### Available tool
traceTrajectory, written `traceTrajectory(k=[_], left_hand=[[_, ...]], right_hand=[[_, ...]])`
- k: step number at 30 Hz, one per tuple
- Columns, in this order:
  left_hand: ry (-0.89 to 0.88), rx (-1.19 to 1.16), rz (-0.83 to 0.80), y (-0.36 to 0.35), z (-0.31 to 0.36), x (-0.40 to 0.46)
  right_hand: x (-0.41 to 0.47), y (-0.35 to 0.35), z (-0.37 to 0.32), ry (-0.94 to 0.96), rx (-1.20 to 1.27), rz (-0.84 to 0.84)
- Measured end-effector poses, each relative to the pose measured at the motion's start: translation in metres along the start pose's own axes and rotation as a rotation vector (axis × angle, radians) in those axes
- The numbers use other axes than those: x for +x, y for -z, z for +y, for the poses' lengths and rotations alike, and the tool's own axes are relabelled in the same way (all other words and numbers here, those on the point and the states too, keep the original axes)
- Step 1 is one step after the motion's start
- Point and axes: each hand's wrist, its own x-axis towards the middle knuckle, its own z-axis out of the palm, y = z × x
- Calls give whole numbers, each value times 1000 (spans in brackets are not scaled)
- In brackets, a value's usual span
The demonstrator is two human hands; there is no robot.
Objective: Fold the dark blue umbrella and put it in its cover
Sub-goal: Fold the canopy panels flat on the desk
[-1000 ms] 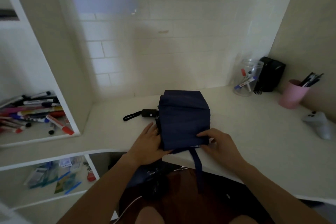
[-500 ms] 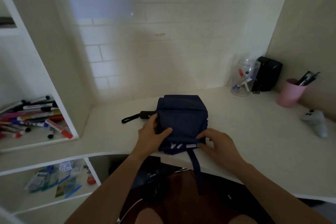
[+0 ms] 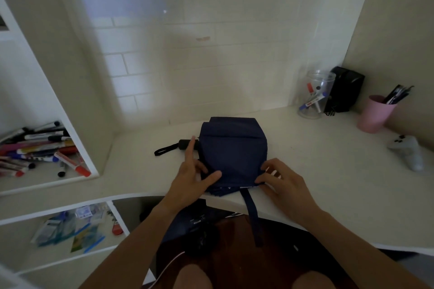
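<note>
The collapsed dark blue fabric umbrella (image 3: 232, 152) lies on the pale cream counter (image 3: 328, 183) near its front edge, its canopy flattened into a broad, loosely pleated slab, its black handle with wrist loop (image 3: 173, 146) pointing left; so the shaft looks retracted and the pleats partly laid, but the canopy is not yet rolled tight, and the dark blue closing strap (image 3: 252, 216) hangs unfastened over the counter's edge. The left hand (image 3: 190, 180) rests at the canopy's left near corner, thumb lying on the cloth and index finger raised, a loose grip at most; the right hand (image 3: 281, 180) pinches the right near corner with curled fingertips. Rolling, strapping and sleeving appear still to come; a dark blue cloth (image 3: 187, 223) under the counter may be the cover, though I cannot tell. A clear plastic jar of markers (image 3: 315, 94), a black box (image 3: 345, 91), a pink pen cup (image 3: 375, 114) and a white game controller (image 3: 408, 150) stand well apart to the right; a shelf of markers (image 3: 40, 148) sits left; nothing crowds the work.
</note>
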Motion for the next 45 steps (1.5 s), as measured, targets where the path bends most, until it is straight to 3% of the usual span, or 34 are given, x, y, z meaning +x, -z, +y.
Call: traceTrajectory(k=[4, 8, 17, 24, 27, 28, 31, 33, 38, 40, 43, 45], left_hand=[[-107, 146, -30, -2, -1, 5], [-88, 277, 47, -5, -2, 0], [-74, 204, 32, 1, 0, -4], [-132, 426, -19, -3, -12, -4], [-132, 491, -67, 0, -13, -2], [-137, 516, -77, 1, -11, -2], [-169, 674, -129, 7, -10, -2], [-212, 794, -127, 14, -11, -1], [-605, 803, 63, 5, 23, 18], [-625, 791, -81, -10, 32, 24], [-377, 826, -418, -9, 8, 22], [-327, 853, -485, 2, -11, 16]], right_hand=[[1, -1, 1, 47, 6, -15], [1, 1, 1, 36, 48, -14], [-2, -5, 6, -67, 89, -33], [16, 9, 0, -79, -31, -230], [42, 15, -14, -115, 65, -129], [49, 11, -15, -109, 67, -160], [50, -15, -9, -67, -20, -569], [41, -28, 0, -58, -49, -740], [39, -36, 6, -40, -57, -758], [38, -37, 6, -43, -47, -750], [39, -35, 7, -55, -32, -766], [40, -31, 8, -49, -16, -786]])
